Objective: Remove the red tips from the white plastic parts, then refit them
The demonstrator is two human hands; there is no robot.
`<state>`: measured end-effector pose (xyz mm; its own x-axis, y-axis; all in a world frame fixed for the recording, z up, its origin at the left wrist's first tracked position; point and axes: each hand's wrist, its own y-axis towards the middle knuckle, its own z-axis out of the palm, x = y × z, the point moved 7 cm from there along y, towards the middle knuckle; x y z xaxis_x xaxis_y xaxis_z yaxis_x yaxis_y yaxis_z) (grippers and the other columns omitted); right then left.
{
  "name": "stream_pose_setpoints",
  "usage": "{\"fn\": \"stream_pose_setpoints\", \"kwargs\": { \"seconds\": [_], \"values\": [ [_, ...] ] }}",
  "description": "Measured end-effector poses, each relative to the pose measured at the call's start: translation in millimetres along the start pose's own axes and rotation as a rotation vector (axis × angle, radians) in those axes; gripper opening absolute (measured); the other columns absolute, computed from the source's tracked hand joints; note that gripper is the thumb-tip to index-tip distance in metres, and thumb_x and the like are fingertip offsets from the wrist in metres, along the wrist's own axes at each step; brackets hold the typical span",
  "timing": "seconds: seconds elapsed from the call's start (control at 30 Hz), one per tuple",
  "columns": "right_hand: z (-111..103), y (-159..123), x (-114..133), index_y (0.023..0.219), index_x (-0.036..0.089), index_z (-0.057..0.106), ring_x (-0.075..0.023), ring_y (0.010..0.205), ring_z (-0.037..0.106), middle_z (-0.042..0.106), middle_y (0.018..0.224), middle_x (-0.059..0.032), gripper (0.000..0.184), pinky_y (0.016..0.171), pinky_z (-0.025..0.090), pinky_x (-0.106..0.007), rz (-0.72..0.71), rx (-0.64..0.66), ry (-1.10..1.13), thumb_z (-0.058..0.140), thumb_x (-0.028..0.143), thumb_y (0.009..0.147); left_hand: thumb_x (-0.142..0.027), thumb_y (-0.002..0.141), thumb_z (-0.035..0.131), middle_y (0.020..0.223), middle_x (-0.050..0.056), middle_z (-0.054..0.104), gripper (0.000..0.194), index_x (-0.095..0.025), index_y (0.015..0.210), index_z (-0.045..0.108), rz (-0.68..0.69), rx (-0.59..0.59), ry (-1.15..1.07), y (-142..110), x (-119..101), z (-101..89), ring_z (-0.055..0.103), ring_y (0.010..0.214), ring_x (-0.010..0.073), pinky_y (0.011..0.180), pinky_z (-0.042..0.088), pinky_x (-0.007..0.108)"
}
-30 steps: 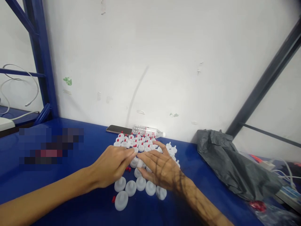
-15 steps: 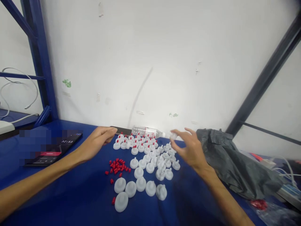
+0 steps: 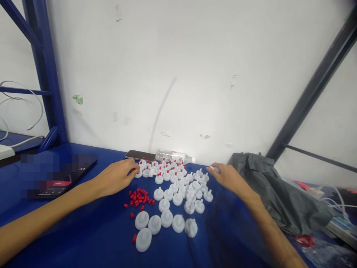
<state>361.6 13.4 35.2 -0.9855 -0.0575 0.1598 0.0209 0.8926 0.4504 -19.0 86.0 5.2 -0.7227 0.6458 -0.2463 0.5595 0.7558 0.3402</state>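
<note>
My left hand [image 3: 118, 176] is pinched at the left end of a cluster of white nozzle caps with red tips [image 3: 159, 179]. Its thumb and fingertips close around one red-tipped cap [image 3: 138, 174], which they partly cover. To the right, my right hand [image 3: 227, 178] grips a white nozzle cap [image 3: 216, 169], mostly hidden by the fingers, just beyond a group of untipped white nozzle caps [image 3: 177, 199]. Several small red tips [image 3: 138, 198] lie in a loose pile below my left hand. Nearer me, more untipped nozzle caps [image 3: 178, 223] rest on the blue table.
Against the wall lie a clear plastic bottle [image 3: 175, 156] on its side and a dark phone [image 3: 141, 155]. A tablet [image 3: 63, 182] showing a timer is at left. On the right are a dark plastic bag [image 3: 273, 190] and a power strip [image 3: 344, 227] with cables.
My left hand has moved down onto the red-tipped cap at the cluster's left end. My right hand has moved slightly right and lower, its fingers folding more over the white nozzle cap.
</note>
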Motion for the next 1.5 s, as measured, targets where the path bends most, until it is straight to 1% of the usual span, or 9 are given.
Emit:
{"fn": "stream_pose_setpoints", "kwargs": {
  "seconds": [0.13, 0.27, 0.47, 0.57, 0.63, 0.77, 0.97, 1.1, 1.5],
  "values": [
    [12.9, -4.4, -10.5, 0.047, 0.023, 0.050, -0.0188, 0.046, 0.056, 0.056, 0.048, -0.0042, 0.061, 0.052, 0.033, -0.031, 0.030, 0.118, -0.008, 0.049, 0.049, 0.102, -0.026, 0.091, 0.046, 0.108, 0.009, 0.075, 0.029, -0.023, 0.102, 0.072, 0.003, -0.003, 0.013, -1.6, -2.8, -1.4, 0.069, 0.101, 0.0303, 0.086, 0.050, 0.040],
    [17.6, -7.8, -17.0, 0.040, 0.025, 0.037, -0.0141, 0.037, 0.042, 0.043, 0.041, -0.0002, 0.067, 0.048, 0.029, -0.031, 0.072, 0.191, -0.010, 0.055, 0.048, 0.099, -0.028, 0.090, 0.052, 0.095, 0.009, 0.077, 0.025, -0.024, 0.099, 0.075, 0.005, 0.039, 0.016, -2.1, -6.1, 1.0, 0.070, 0.090, 0.0302, 0.075, 0.049, 0.037],
    [26.8, -9.8, -20.2, 0.058, 0.021, 0.067, -0.0192, 0.051, 0.062, 0.063, 0.051, -0.0048, 0.041, 0.053, 0.039, -0.029, 0.117, 0.276, 0.030, 0.061, 0.038, 0.095, -0.028, 0.088, 0.053, 0.099, 0.009, 0.075, 0.021, -0.022, 0.095, 0.072, 0.040, 0.069, -0.006, -4.0, -9.1, 2.4, 0.069, 0.092, 0.0291, 0.079, 0.049, 0.037],
    [33.7, -9.1, -19.4, 0.068, 0.020, 0.073, -0.0174, 0.048, 0.064, 0.065, 0.050, -0.0032, 0.039, 0.054, 0.043, -0.026, 0.121, 0.334, 0.068, 0.059, 0.042, 0.097, -0.022, 0.085, 0.053, 0.097, 0.009, 0.075, 0.020, -0.022, 0.093, 0.071, 0.041, 0.103, -0.011, -5.5, -9.6, 5.1, 0.069, 0.090, 0.0281, 0.078, 0.048, 0.037],
    [31.0, -6.3, -18.9, 0.072, 0.019, 0.074, -0.0176, 0.045, 0.062, 0.064, 0.048, -0.0027, 0.043, 0.052, 0.043, -0.026, 0.132, 0.301, 0.061, 0.055, 0.046, 0.099, -0.020, 0.083, 0.053, 0.094, 0.008, 0.075, 0.020, -0.022, 0.092, 0.071, 0.042, 0.123, -0.007, -6.7, -10.4, 6.4, 0.068, 0.087, 0.0273, 0.075, 0.046, 0.036],
    [10.0, 0.6, -2.5, 0.082, 0.019, 0.074, -0.0228, 0.059, 0.068, 0.069, 0.060, -0.0071, 0.051, 0.061, 0.047, -0.031, 0.099, 0.073, 0.013, 0.040, 0.049, 0.105, -0.019, 0.083, 0.052, 0.090, 0.006, 0.074, 0.018, -0.023, 0.089, 0.069, 0.050, 0.161, 0.027, -9.0, -13.1, 7.8, 0.067, 0.084, 0.0263, 0.069, 0.042, 0.034],
    [16.8, -11.2, 73.3, 0.117, 0.027, 0.071, -0.0201, 0.111, 0.068, 0.076, 0.115, -0.0033, 0.038, 0.100, 0.051, -0.035, -0.291, -0.007, 0.118, 0.038, 0.042, 0.109, -0.021, 0.084, 0.053, 0.079, 0.003, 0.071, 0.013, -0.023, 0.078, 0.065, 0.055, 0.191, 0.043, -10.1, -19.4, 7.4, 0.062, 0.071, 0.0221, 0.062, 0.036, 0.032],
    [28.0, -25.5, 105.9, 0.122, 0.028, 0.071, -0.0202, 0.109, 0.070, 0.077, 0.115, -0.0028, 0.037, 0.097, 0.057, -0.039, -0.539, -0.077, 0.162, 0.036, 0.034, 0.111, -0.023, 0.085, 0.054, 0.078, 0.002, 0.071, 0.014, -0.024, 0.076, 0.064, 0.049, 0.189, 0.036, -9.5, -22.1, 7.8, 0.061, 0.070, 0.0216, 0.061, 0.034, 0.031],
    [34.3, -20.3, 107.8, 0.107, 0.025, 0.074, -0.0195, 0.094, 0.074, 0.079, 0.103, -0.0030, 0.038, 0.085, 0.060, -0.033, -0.576, -0.169, 0.183, 0.038, 0.034, 0.111, -0.025, 0.094, 0.045, 0.072, 0.003, 0.070, 0.029, -0.022, 0.073, 0.065, 0.053, 0.145, 0.011, -8.4, -25.1, 1.1, 0.062, 0.071, 0.0218, 0.064, 0.033, 0.032]
  ]
}}
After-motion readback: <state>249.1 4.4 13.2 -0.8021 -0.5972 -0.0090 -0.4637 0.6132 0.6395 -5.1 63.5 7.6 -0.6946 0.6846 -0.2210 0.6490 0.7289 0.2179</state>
